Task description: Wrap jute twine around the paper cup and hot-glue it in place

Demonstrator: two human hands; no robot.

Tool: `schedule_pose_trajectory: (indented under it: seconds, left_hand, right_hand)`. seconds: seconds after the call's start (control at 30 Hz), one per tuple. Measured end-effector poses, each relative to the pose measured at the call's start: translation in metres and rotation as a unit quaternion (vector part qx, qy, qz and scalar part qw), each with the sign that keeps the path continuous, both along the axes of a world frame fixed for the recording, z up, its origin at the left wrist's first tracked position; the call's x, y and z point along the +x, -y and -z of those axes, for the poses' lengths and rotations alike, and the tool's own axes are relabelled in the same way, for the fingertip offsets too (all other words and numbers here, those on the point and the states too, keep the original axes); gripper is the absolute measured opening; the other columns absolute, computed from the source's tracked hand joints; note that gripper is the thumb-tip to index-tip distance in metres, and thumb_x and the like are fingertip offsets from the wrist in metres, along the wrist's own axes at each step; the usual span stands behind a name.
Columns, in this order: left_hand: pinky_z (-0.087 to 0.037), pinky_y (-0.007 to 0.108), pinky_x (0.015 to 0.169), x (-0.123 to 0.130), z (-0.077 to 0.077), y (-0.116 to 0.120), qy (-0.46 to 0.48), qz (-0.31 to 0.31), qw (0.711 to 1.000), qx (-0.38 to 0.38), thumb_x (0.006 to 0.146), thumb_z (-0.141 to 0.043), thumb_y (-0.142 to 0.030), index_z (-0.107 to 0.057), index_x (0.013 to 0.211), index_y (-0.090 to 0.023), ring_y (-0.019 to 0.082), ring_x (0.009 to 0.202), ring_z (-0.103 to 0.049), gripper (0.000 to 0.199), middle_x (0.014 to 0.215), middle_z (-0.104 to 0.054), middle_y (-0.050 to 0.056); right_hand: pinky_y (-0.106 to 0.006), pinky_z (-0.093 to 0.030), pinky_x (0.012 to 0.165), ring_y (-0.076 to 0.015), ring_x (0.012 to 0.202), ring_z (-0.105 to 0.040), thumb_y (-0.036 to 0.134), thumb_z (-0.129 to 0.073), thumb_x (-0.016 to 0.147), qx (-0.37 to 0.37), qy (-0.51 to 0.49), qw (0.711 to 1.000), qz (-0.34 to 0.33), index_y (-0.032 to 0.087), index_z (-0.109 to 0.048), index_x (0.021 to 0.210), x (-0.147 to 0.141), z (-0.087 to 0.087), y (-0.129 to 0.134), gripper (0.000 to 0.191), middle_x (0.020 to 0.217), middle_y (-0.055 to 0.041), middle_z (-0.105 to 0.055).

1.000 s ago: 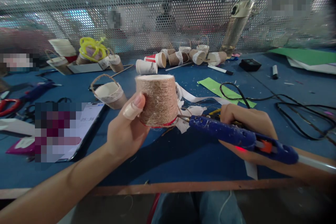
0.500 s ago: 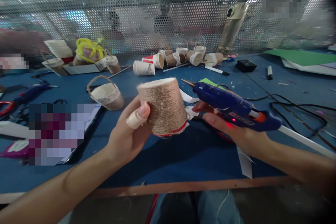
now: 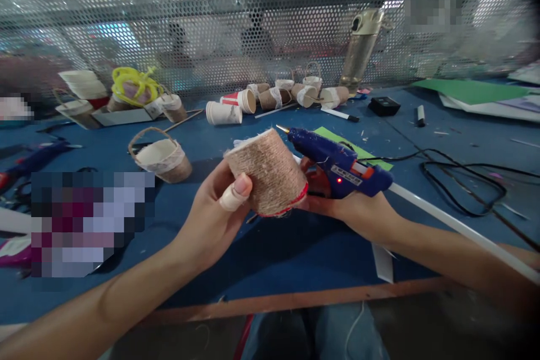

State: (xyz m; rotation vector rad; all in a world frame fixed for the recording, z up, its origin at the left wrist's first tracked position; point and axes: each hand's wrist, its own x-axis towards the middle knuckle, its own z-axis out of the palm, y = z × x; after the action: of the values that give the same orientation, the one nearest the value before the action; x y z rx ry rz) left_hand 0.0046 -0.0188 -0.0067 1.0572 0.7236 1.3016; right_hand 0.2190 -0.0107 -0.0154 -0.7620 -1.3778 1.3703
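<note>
My left hand is closed around a twine-wrapped paper cup, with a beige wrap on the thumb. The cup tilts, its white rim up and a red edge showing at its base. My right hand grips a blue hot glue gun, whose red light is lit. The gun's metal nozzle points left, close by the cup's upper right rim. A long white glue stick sticks out of the gun's back. The right fingers reach behind the cup's lower right side and are partly hidden.
A finished-looking small basket with a twine handle stands at left. Farther back lie paper cups, several twine baskets and a water bottle. A black cord loops at right. Another blue glue gun lies far left.
The glue gun has moved left, its nozzle now nearer the cup's rim. The cup has tilted more, and my right hand has come closer to it. The whole view has shifted slightly.
</note>
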Motion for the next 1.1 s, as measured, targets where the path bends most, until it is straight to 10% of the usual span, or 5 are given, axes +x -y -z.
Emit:
schedule_pose_trajectory:
  seconds: [0.43, 0.83, 1.1]
  left_hand:
    - [-0.065, 0.032, 0.084, 0.004, 0.004, -0.002, -0.005, 0.012, 1.000, 0.010, 0.079, -0.089, -0.050, -0.079, 0.113, -0.025, 0.024, 0.100, -0.077, 0.043, 0.112, -0.080, 0.006]
    - [-0.062, 0.041, 0.100, 0.005, 0.012, -0.001, -0.008, 0.047, 0.998, 0.031, 0.086, -0.084, -0.046, -0.074, 0.129, -0.030, 0.032, 0.128, -0.068, 0.047, 0.134, -0.075, 0.008]
    - [-0.062, 0.036, 0.095, 0.002, 0.007, -0.003, -0.009, 0.012, 0.999, 0.042, 0.087, -0.083, -0.049, -0.078, 0.116, -0.025, 0.027, 0.114, -0.074, 0.038, 0.118, -0.078, 0.007]
  right_hand:
    - [-0.036, -0.067, 0.080, -0.0226, 0.093, -0.078, 0.029, -0.092, 0.076, 0.001, 0.030, 0.996, 0.089, 0.029, -0.054, 0.099, -0.003, 0.003, 0.005, 0.044, 0.098, 0.0017, -0.077]
    - [-0.041, -0.061, 0.088, -0.0216, 0.092, -0.070, 0.031, -0.092, 0.077, 0.172, 0.094, 0.970, 0.142, 0.030, -0.056, 0.101, 0.004, 0.008, 0.004, 0.043, 0.101, 0.0009, -0.068]
    - [-0.043, -0.062, 0.089, -0.0222, 0.092, -0.070, 0.014, -0.070, 0.088, 0.215, 0.152, 0.947, 0.185, 0.030, -0.058, 0.096, 0.002, -0.006, 0.009, 0.022, 0.099, -0.0017, -0.067]
